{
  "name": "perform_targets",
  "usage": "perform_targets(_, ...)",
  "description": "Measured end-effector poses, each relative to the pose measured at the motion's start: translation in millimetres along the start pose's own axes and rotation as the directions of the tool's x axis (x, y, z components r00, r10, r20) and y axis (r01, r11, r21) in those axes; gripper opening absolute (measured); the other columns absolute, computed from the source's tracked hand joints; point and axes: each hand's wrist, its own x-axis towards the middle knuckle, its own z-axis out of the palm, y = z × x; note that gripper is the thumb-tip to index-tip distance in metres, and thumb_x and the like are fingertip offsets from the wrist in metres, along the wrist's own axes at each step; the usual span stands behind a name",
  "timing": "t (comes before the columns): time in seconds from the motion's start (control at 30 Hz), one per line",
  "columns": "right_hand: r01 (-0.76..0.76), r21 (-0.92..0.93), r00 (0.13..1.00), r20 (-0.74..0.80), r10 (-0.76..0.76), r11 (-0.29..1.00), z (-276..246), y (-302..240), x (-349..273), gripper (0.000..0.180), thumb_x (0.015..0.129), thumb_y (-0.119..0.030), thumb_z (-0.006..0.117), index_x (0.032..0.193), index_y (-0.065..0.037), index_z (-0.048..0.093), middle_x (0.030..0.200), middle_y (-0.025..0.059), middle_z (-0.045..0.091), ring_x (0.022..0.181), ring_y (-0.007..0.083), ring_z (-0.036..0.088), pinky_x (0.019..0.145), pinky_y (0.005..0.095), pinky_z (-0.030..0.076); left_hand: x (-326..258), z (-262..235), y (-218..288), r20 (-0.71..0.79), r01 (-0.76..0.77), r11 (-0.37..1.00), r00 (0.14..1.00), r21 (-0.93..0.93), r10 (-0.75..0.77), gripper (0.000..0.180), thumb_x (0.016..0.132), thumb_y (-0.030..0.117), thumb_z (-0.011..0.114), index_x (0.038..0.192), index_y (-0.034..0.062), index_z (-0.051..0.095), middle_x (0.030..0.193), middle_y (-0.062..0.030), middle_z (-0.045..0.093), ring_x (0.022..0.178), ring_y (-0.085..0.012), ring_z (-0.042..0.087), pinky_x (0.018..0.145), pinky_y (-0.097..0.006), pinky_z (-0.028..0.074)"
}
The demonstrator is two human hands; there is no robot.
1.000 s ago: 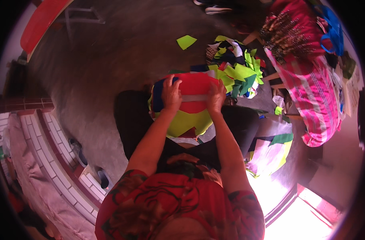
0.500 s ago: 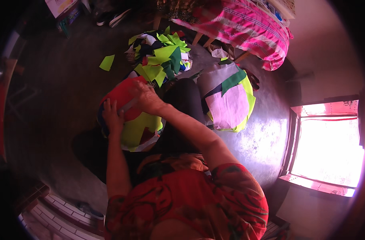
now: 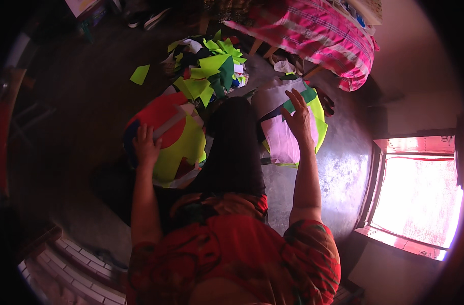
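To the left of my raised knee lies a round arrangement of fabric pieces [image 3: 183, 145], with red, yellow-green, blue and grey parts. My left hand [image 3: 147, 146] rests on its left side, fingers spread over the red and blue cloth. On the right is a second round stack of fabric pieces [image 3: 280, 140] in pale lilac, grey, green and yellow-green. My right hand [image 3: 299, 119] hovers over this stack or just touches it, with fingers apart and nothing in them. Beyond both, a loose heap of fabric scraps [image 3: 211, 68] lies on the floor, mostly yellow-green and dark green.
A single yellow-green scrap [image 3: 139, 74] lies on the dark floor left of the heap. At the far right stands a table with a pink checked cloth [image 3: 313, 35]; shoes [image 3: 285, 66] sit near its legs. A bright window [image 3: 417, 195] is in the right wall.
My right hand has moved from the red cloth on the left across to the right-hand stack. A grey strip now shows across the red cloth. My left hand stays on the left arrangement.
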Motion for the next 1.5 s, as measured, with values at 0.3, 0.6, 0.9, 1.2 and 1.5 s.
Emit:
perform_targets(0.3, 0.047, -0.193, 0.998, 0.042, -0.04, 0.98, 26.5, 22.0, 4.2, 0.052, 0.072, -0.011, 0.069, 0.122, -0.014, 0.056, 0.125, 0.0086, 0.055, 0.117, 0.0283, 0.049, 0.093, 0.0419, 0.04, -4.8, -12.1, 1.6, -0.128, -0.027, 0.998, 0.992, -0.058, 0.019, 0.054, 0.08, 0.025, 0.068, 0.128, 0.0093, 0.049, 0.145, -0.0123, 0.033, 0.135, -0.0314, 0.031, 0.103, -0.052, 0.029)
perform_targets(0.6, 0.112, -0.231, 0.973, -0.172, -0.154, 0.966, 36.9, 16.3, 18.3, 0.021, 0.077, -0.007, 0.06, 0.096, -0.013, 0.067, 0.106, 0.0038, 0.064, 0.102, 0.027, 0.055, 0.087, 0.0378, 0.044, -4.2, -15.4, 3.5, -0.215, -0.088, 0.984, 0.975, -0.154, 0.054, 0.046, 0.074, 0.015, 0.072, 0.117, 0.0088, 0.057, 0.138, -0.0155, 0.042, 0.129, -0.0337, 0.038, 0.102, -0.049, 0.032)
perform_targets(0.9, -0.005, 0.335, 0.879, -0.447, 0.164, 0.942, 3.3, -53.5, 66.4, 0.018, 0.086, -0.003, 0.055, 0.102, -0.007, 0.063, 0.096, 0.0082, 0.065, 0.09, 0.0217, 0.06, 0.082, 0.031, 0.047, 0.0, -14.2, -1.1, -0.247, -0.055, 0.964, 0.969, -0.26, -0.011, 0.045, 0.074, 0.015, 0.072, 0.116, 0.0088, 0.059, 0.129, -0.0159, 0.051, 0.122, -0.0353, 0.046, 0.099, -0.046, 0.037)
perform_targets(1.2, 0.004, 0.944, 0.998, -0.023, 0.052, 0.329, 66.1, -182.8, 40.1, 0.023, 0.096, -0.023, 0.054, 0.106, -0.002, 0.055, 0.1, 0.002, 0.059, 0.09, 0.0083, 0.053, 0.081, 0.0224, 0.043, -7.6, -76.4, 44.2, 0.329, 0.316, 0.108, 0.935, -0.943, 0.133, 0.049, 0.092, 0.033, 0.055, 0.13, 0.0032, 0.047, 0.121, -0.0111, 0.058, 0.113, -0.0198, 0.055, 0.093, -0.033, 0.043)
perform_targets(1.5, -0.128, 0.945, 0.937, 0.214, -0.275, 0.3, 136.6, -255.7, -20.7, 0.017, 0.096, -0.007, 0.05, 0.109, -0.003, 0.058, 0.106, 0.0035, 0.06, 0.087, 0.0122, 0.056, 0.078, 0.0242, 0.045, -39.2, -42.5, 39.6, 0.213, 0.344, -0.664, 0.938, -0.664, 0.273, 0.041, 0.088, 0.027, 0.063, 0.121, 0.0063, 0.05, 0.115, -0.0078, 0.059, 0.104, -0.0243, 0.058, 0.089, -0.04, 0.046)
